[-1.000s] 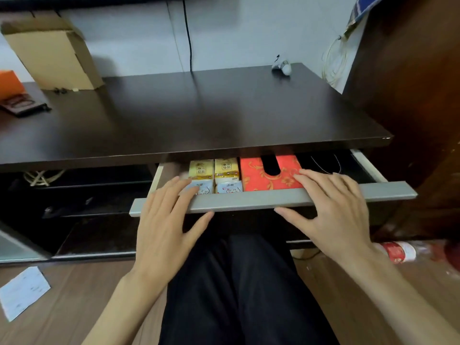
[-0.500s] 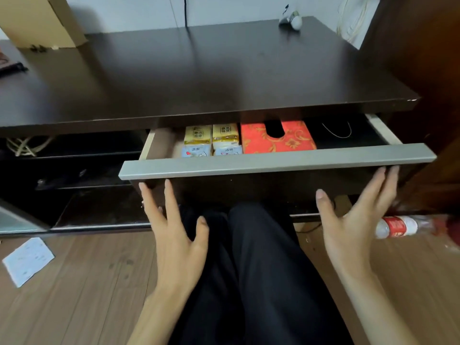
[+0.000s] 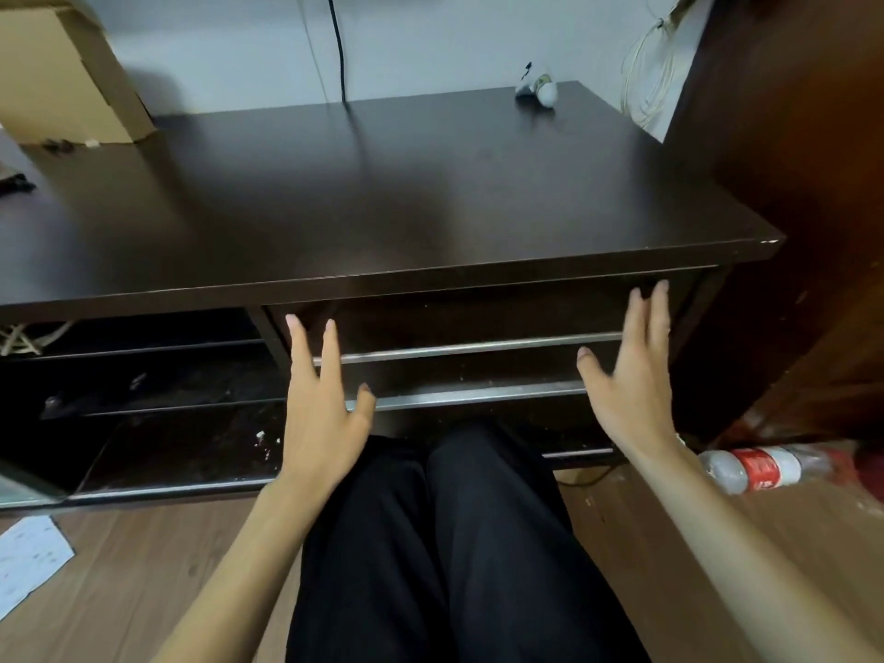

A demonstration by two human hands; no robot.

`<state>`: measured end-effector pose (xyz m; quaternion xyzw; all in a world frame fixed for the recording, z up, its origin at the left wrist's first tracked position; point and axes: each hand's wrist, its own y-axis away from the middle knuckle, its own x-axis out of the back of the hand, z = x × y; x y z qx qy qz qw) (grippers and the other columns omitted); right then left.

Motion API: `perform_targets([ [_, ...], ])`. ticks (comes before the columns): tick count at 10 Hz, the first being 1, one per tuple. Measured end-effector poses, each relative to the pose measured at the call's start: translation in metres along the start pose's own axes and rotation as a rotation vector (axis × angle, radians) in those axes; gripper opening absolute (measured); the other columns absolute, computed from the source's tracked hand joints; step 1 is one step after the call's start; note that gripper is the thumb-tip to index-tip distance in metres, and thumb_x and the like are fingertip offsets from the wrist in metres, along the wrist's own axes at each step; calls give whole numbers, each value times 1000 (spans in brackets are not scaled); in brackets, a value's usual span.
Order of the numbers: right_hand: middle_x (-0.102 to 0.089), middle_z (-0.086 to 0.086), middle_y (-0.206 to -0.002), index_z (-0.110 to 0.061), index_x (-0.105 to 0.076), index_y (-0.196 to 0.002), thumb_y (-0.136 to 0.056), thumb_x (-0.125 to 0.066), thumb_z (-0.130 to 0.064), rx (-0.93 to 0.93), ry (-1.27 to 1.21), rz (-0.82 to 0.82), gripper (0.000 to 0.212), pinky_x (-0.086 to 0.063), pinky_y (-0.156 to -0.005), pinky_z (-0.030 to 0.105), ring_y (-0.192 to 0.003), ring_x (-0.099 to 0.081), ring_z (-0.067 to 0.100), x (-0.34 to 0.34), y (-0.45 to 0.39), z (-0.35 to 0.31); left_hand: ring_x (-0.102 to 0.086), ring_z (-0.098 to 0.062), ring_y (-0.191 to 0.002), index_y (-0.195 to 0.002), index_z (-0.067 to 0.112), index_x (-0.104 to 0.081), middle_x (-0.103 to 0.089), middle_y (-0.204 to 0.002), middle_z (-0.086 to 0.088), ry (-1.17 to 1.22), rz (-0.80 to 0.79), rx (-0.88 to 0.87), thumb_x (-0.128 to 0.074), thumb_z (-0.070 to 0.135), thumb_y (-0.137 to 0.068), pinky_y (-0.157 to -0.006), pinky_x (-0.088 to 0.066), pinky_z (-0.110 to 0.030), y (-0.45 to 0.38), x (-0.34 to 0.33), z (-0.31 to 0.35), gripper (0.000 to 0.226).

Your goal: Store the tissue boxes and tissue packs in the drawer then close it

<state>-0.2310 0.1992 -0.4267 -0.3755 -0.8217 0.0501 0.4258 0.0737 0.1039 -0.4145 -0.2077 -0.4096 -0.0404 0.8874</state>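
The drawer [image 3: 478, 323] that gaped a moment ago now sits flush under the cabinet's front edge, tissues hidden inside; left hand [image 3: 320, 413] and right hand [image 3: 626, 385] rest spread, empty, against its front, so the job looks done

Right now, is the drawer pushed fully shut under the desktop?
Yes: the drawer front sits flush beneath the desktop edge, with no tissue items showing, and both open hands rest against it.

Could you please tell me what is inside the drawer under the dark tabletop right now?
Nothing inside shows: the drawer is pushed in, its front covering any contents. Both open hands, left hand and right hand, rest against it.
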Motion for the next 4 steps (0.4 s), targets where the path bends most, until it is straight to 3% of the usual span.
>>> perform_targets([
  [1,15,3,-176,-8,-13,-167,-99,-70,-23,45,94,-77,90,-35,-105,23,-161,-12,26,-2,-8,5,-58,-40,-120,-158,9,-17,23,-166,-5,-67,-62,-12,-62,15,-94,-85,-49,-37,-12,0,-5,78],
  [2,13,0,-176,-11,-17,-166,-99,-70,-22,56,101,-91,86,-42,-98,24,-158,-16,19,4,-4,7,-66,-25,-96,-158,12,-21,17,-168,3,-80,-56,-54,-61,17,-94,-76,-45,-30,-7,5,-14,75],
  [3,-12,-6,-176,-18,-30,-164,-101,-67,-18,-4,-84,-156,73,-39,-112,30,-151,-19,2,19,4,0,-58,-11,-116,-152,24,-37,-29,-160,15,31,4,-54,-62,15,-95,-91,-40,-20,-2,15,-22,63],
  [4,-43,-17,-161,-30,-49,-152,-99,-68,-11,37,-313,-173,60,-40,-117,30,-146,-40,0,47,31,-12,-64,-4,-105,-128,49,-53,-63,-121,25,153,-15,-31,-66,8,-90,-87,-48,-20,34,28,-33,57],
])
